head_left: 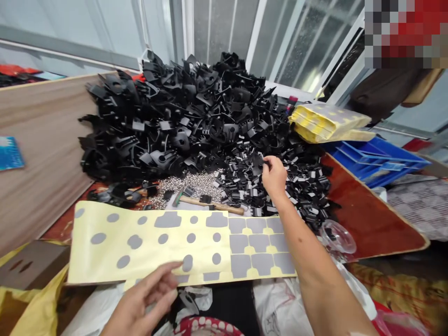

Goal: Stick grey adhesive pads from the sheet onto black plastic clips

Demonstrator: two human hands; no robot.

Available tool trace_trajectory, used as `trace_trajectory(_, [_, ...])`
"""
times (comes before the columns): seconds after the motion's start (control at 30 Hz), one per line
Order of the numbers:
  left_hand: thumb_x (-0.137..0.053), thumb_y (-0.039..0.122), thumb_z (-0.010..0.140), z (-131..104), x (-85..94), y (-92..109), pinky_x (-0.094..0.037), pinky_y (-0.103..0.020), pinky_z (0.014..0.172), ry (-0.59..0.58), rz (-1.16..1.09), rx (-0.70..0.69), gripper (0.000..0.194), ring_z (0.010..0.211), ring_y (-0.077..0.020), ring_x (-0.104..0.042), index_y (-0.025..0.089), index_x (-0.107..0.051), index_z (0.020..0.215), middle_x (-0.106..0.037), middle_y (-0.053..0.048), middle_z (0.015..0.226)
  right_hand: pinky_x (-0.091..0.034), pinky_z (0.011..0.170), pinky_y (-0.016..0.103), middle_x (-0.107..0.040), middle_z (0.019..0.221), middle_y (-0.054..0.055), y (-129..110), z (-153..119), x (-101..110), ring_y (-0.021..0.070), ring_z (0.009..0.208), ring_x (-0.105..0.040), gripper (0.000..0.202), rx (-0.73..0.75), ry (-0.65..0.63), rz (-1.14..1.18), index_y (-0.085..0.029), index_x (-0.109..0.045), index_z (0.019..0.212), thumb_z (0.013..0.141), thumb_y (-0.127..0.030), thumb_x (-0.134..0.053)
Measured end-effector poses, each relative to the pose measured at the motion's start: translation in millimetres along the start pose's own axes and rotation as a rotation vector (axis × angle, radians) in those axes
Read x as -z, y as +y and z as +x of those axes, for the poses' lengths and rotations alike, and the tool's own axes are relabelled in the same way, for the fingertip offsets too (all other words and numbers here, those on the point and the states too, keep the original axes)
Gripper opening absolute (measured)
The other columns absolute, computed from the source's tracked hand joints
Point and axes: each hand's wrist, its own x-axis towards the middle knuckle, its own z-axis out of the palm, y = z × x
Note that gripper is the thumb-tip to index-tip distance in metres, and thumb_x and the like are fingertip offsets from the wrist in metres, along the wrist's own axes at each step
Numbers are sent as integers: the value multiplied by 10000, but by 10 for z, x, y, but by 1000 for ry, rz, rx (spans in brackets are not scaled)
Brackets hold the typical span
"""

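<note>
On my feed, the right hand [275, 176] has thumb and forefinger drawn together at a dark plastic part [258, 163] among the small clips [241, 189] on the table [374, 221]; I can't tell whether it's gripped. I'd expect that part to be light, stiff and smooth, best pinched by its edges, sparing any thin prongs. The left hand [147, 298], fingers parted and loosely curled, is at the near edge of the sticker sheet [177, 245]. I judge the sheet thin, floppy and slick, so I'd hold its margin.
</note>
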Motion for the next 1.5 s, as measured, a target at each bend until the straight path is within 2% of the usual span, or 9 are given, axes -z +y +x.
trace_trajectory(0.07, [-787, 525, 783, 109, -79, 140, -595, -330, 766, 48, -195, 57, 528, 919, -272, -706, 326, -697, 1264, -734, -80, 1019, -498, 740, 306, -665, 928, 39, -350, -454, -75, 188, 767, -607, 249, -36, -96, 277, -212, -641, 1112, 885, -198, -539])
trace_trajectory(0.2, [-875, 387, 741, 353, -176, 315, -562, -320, 956, 129, -472, 35, 851, 1211, -272, -640, 383, -487, 1499, -685, -73, 1296, -476, 607, 227, -612, 806, -35, -1133, -1506, -347, 137, 683, -594, 218, -182, -580, 769, -233, -624, 1018, 808, -178, -604])
trace_trajectory(0.33, [-887, 315, 714, 473, -16, 285, -601, -242, 762, 217, -587, 96, 654, 835, -155, -671, 324, -635, 1318, -682, 3, 1008, -503, 647, 236, -614, 757, -38, -1483, -1975, -647, 136, 683, -605, 109, -138, -781, 804, -221, -617, 1006, 918, -214, -552])
trace_trajectory(0.5, [-867, 228, 674, 458, 349, 244, -648, -323, 647, 317, -596, 136, 547, 649, -123, -599, 275, -678, 1185, -608, 33, 871, -517, 990, 457, -676, 1149, 118, -1286, -1949, -877, 274, 1092, -606, 304, 238, -566, 340, -198, -631, 1196, 907, -123, -576])
trace_trajectory(0.63, [-839, 215, 711, 488, 429, 281, -625, -305, 605, 239, -615, 139, 621, 630, -138, -612, 255, -615, 1289, -698, -12, 872, -495, 1063, 525, -654, 1271, 152, -908, -1970, -716, 315, 1206, -579, 521, 378, -589, 237, -205, -568, 1384, 878, -100, -635])
trace_trajectory(0.83, [-731, 138, 820, 702, 173, 312, -600, -285, 570, 103, -673, 203, 589, 612, -141, -643, 240, -576, 1379, -775, -101, 1024, -519, 1027, 464, -699, 1206, 105, -698, -1852, -394, 280, 1157, -633, 421, 335, -603, 232, -225, -650, 1250, 861, -69, -606])
trace_trajectory(1.1, [-722, 88, 841, 940, -1, 1, -615, -294, 632, 127, -781, 230, 536, 669, -144, -698, 230, -608, 1345, -763, -167, 1211, -521, 983, 440, -731, 1121, 97, -910, -2041, -555, 257, 1074, -657, 280, -30, -533, 431, -219, -692, 1120, 921, -130, -517])
trace_trajectory(1.37, [-568, 48, 898, 961, 38, -62, -569, -251, 619, 166, -924, 230, 474, 737, -187, -741, 191, -575, 1350, -793, -149, 998, -502, 994, 394, -775, 1076, 93, -765, -1704, -171, 244, 1088, -705, 304, -134, -1187, 977, -177, -741, 1023, 986, -426, -570])
trace_trajectory(1.5, [-561, 30, 887, 977, 49, -58, -550, -247, 590, 173, -983, 252, 440, 699, -183, -721, 176, -581, 1302, -779, -153, 984, -504, 942, 400, -772, 1030, 101, -638, -1652, -151, 253, 1004, -708, 326, -136, -1302, 1077, -168, -699, 1016, 852, -447, -734])
